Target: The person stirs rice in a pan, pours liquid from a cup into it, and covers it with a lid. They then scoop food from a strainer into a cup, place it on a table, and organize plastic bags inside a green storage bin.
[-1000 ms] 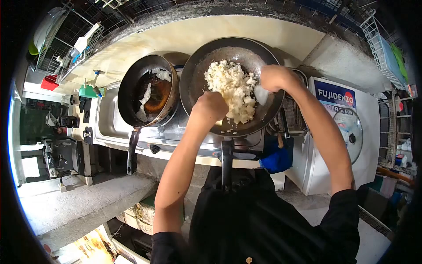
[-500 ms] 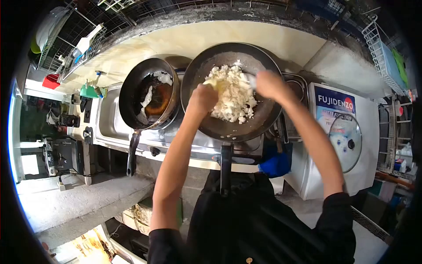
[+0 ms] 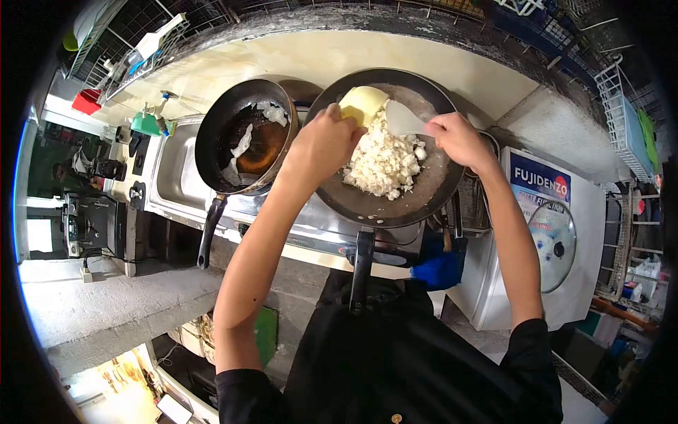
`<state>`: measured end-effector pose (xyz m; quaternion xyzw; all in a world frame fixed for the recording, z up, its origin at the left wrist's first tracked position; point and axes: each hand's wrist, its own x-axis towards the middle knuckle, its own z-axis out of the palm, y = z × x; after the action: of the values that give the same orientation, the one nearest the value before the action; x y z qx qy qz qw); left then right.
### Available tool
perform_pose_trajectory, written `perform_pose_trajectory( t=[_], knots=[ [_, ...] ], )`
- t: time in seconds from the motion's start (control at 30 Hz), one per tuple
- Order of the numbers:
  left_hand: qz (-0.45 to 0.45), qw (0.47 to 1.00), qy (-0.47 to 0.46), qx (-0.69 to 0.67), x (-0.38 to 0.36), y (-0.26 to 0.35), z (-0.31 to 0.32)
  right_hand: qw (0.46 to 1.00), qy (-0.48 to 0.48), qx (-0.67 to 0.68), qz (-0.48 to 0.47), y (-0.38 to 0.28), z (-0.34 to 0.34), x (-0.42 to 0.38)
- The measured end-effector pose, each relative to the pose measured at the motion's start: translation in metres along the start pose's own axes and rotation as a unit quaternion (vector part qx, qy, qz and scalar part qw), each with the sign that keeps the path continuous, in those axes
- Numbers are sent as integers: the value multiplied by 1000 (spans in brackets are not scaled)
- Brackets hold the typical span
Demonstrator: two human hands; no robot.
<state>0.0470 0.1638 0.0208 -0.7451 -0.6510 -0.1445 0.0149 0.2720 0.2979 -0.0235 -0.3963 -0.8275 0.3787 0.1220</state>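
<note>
A mound of white, clumpy cooked rice [image 3: 385, 166] lies in the large dark frying pan [image 3: 431, 194]. Over its far left side, my left hand [image 3: 326, 141] is closed on a pale yellow, rounded plastic piece [image 3: 364, 101], whose full shape is partly hidden by the fingers. From the right, my right hand [image 3: 458, 141] grips the narrow end of a white spatula [image 3: 404, 120]. Its flat, flared blade points left at the top of the rice, close beside the yellow piece. The pan's black handle [image 3: 361, 272] points toward my body.
Left of the pan stands a smaller dark frying pan [image 3: 205, 152] with brown residue and whitish scraps, next to a steel sink [image 3: 169, 169]. A glass lid [image 3: 554, 265] rests on the white appliance at right. Blue cloth [image 3: 438, 268] hangs at the stove front.
Both hands have risen toward the pan's far side. The yellow piece and the white spatula, blurred low over the rice before, now show clearly near its upper edge. The view has shifted slightly.
</note>
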Motion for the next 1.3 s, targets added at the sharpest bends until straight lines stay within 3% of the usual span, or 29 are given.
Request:
perform_pose_trajectory(
  t=[0.03, 0.07, 0.1, 0.13, 0.17, 0.23, 0.3, 0.37, 0.43, 0.47, 0.5, 0.57, 0.63, 0.67, 0.7, 0.77, 0.8, 0.83, 0.9, 0.93, 0.97, 1.03, 1.07, 1.1, 1.17, 1.23, 1.3],
  knots=[
    [-58, 997, -5, -51, -4, 1, -7, 1000, 1, 0, -1, -4, 2, 3],
    [-113, 988, -11, -102, -7, 1, -12, 989, -62, 79, 112, -8, 7, 6],
    [-109, 989, -12, -99, -11, -3, -11, 954, -121, 159, 223, -15, 13, 9],
    [-102, 986, 21, -127, -17, -9, -8, 964, -117, 94, 218, -20, 32, 10],
    [-96, 982, 54, -156, -21, -13, -6, 984, -88, 104, 111, 15, 64, 15],
    [-125, 977, 48, -163, -32, -10, -12, 994, 12, -105, 12, 25, 101, 26],
    [-123, 968, 92, -199, -50, -10, -15, 982, -102, -62, 146, 13, 83, 31],
    [-145, 968, 89, -185, -69, -9, -26, 986, -104, 46, 123, 0, 46, 27],
    [-205, 953, 49, -216, -86, -7, -35, 962, -130, -10, 238, -5, 20, 20],
    [-218, 940, 63, -256, -92, -7, -33, 982, -95, 17, 161, 46, 49, 26],
    [-216, 940, 63, -258, -96, -8, -31, 988, 5, -147, 51, 69, 72, 30],
    [-233, 932, 65, -270, -105, -9, -27, 984, 51, -167, -32, 67, 77, 29],
    [-264, 911, 69, -308, -113, -8, -24, 974, -108, -43, 196, 0, 23, 14],
    [-298, 889, 69, -341, -117, -9, -22, 956, -118, -47, 263, -14, 9, 8],
    [-297, 889, 70, -343, -120, -10, -17, 956, -116, -49, 265, 6, 19, 9],
    [-339, 828, 64, -443, -126, -10, -8, 969, -77, -223, 69, 60, 51, 4],
    [-330, 834, 56, -438, -125, -8, -8, 965, -48, -237, 105, 34, 62, -3],
    [-327, 834, 56, -440, -126, -8, -8, 958, -94, -263, 68, -11, 47, -12],
    [-323, 824, 54, -463, -133, -6, -10, 964, -108, -208, 123, -7, 33, -6],
    [-334, 814, 45, -473, -137, -3, -13, 939, -157, -302, -42, -22, 19, -8],
    [-334, 814, 46, -474, -143, -2, -9, 954, -155, -112, 229, -39, 1, -19],
    [-333, 752, 83, -562, -154, -1, 5, 968, -120, -140, 169, 18, 27, -27],
    [-336, 747, 76, -568, -158, 0, 9, 967, -72, -195, 148, 30, 45, -28],
    [-335, 747, 78, -569, -157, 0, 9, 957, -18, -287, 42, 29, 55, -30],
    [-350, 741, 80, -568, -164, 6, 4, 949, -90, -286, 94, -27, 35, -26],
    [-358, 725, 85, -581, -174, 9, 0, 958, -94, -260, 81, -42, 20, -17],
    [-355, 748, 88, -553, -179, 11, -4, 966, -98, -232, 67, -50, 22, -9]
  ],
)
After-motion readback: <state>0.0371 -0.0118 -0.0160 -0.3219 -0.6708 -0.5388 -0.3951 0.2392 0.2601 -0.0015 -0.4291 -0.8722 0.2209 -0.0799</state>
